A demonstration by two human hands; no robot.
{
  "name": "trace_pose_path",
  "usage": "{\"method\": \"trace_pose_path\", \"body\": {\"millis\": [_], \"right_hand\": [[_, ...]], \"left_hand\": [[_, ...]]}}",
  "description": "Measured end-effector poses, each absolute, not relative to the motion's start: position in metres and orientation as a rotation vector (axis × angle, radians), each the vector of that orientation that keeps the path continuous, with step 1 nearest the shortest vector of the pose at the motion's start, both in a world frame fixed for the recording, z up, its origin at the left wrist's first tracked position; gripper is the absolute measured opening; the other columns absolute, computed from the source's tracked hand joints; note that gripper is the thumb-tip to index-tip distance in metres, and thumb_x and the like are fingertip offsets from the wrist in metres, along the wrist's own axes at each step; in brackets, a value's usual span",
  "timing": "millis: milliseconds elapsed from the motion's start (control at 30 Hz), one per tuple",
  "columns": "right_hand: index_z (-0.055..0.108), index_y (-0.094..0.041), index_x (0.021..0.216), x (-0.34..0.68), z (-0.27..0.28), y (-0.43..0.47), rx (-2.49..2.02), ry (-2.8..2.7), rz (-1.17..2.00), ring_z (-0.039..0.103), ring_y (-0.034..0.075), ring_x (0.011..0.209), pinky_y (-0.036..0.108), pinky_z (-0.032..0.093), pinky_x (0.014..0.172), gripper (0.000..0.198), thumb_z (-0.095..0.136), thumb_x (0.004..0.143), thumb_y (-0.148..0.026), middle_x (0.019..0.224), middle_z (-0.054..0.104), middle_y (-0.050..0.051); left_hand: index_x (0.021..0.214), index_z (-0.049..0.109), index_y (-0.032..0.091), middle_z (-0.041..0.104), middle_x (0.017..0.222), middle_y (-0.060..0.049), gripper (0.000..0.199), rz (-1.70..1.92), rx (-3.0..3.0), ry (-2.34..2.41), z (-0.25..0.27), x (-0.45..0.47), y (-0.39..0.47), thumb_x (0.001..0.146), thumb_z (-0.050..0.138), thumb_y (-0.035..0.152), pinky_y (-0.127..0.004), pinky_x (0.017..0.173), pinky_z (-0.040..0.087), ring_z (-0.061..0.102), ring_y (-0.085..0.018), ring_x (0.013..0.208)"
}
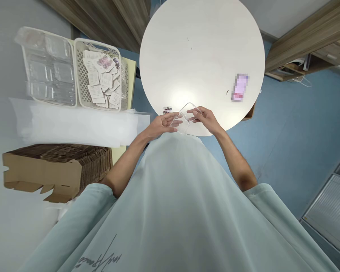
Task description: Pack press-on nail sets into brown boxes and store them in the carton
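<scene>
A clear plastic hinged box (183, 127) is held open at the near edge of the round white table (198, 45). My left hand (159, 125) grips its lower half from the left, fingers and thumb about the side. My right hand (207, 118) pinches the upper half at its right edge. Being transparent, the box shows little of its exact outline, and I cannot make out anything inside. Just beyond my left fingers lies a small cluster of dark and shiny round pieces (167, 109) on the tabletop, partly hidden by the hand.
A blurred pinkish phone-shaped item (240, 87) lies at the table's right. Left stand a basket of printed cards (123, 85), a basket of clear boxes (51, 71), white sheets (82, 126) and folded brown cartons (45, 172). Wooden cabinets (305, 37) are at right.
</scene>
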State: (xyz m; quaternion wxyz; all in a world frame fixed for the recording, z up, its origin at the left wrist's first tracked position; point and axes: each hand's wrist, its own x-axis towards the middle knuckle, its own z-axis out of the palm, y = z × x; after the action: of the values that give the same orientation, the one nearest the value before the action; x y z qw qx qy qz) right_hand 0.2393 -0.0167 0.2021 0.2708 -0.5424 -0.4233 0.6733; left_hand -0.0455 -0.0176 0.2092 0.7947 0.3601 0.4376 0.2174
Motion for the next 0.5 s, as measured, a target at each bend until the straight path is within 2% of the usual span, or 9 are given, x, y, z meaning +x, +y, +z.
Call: {"method": "trace_pose_path", "body": {"millis": [100, 200, 333, 500], "right_hand": [[0.072, -0.025, 0.102, 0.227, 0.188, -0.01, -1.511, -1.169, 1.755, 0.086, 0.024, 0.095, 0.038, 0.071, 0.081, 0.068, 0.077, 0.089, -0.092, 0.119, 0.082, 0.008], [0.071, -0.024, 0.101, 0.214, 0.179, -0.004, -1.514, -1.223, 1.778, 0.084, 0.022, 0.089, 0.033, 0.069, 0.072, 0.07, 0.077, 0.089, -0.092, 0.107, 0.08, 0.006], [0.073, -0.024, 0.103, 0.198, 0.175, 0.003, -1.447, -1.301, 1.829, 0.083, 0.022, 0.092, 0.034, 0.069, 0.073, 0.069, 0.077, 0.089, -0.092, 0.107, 0.08, 0.006], [0.076, -0.026, 0.118, 0.183, 0.151, 0.016, -1.525, -1.357, 1.738, 0.079, 0.024, 0.101, 0.038, 0.071, 0.082, 0.067, 0.072, 0.095, -0.088, 0.115, 0.082, 0.008]], "left_hand": [[0.148, 0.08, 0.025, 0.07, 0.165, -0.017, 0.091, 0.486, 0.75, 0.981, 0.207, -0.048, -0.021, 0.066, 0.111, 0.049, -0.067, 0.132, 0.053, 0.07, -0.045, 0.15], [0.149, 0.078, 0.024, 0.068, 0.167, -0.018, 0.09, 0.513, 0.726, 1.009, 0.205, -0.05, -0.022, 0.07, 0.109, 0.053, -0.067, 0.13, 0.055, 0.071, -0.044, 0.149], [0.146, 0.079, 0.022, 0.07, 0.164, -0.019, 0.085, 0.522, 0.684, 1.014, 0.201, -0.055, -0.021, 0.073, 0.107, 0.055, -0.065, 0.131, 0.054, 0.076, -0.041, 0.141], [0.134, 0.081, 0.02, 0.078, 0.153, -0.017, 0.065, 0.615, 0.587, 1.112, 0.187, -0.077, -0.03, 0.078, 0.102, 0.046, -0.06, 0.134, 0.053, 0.076, -0.036, 0.142]]}}
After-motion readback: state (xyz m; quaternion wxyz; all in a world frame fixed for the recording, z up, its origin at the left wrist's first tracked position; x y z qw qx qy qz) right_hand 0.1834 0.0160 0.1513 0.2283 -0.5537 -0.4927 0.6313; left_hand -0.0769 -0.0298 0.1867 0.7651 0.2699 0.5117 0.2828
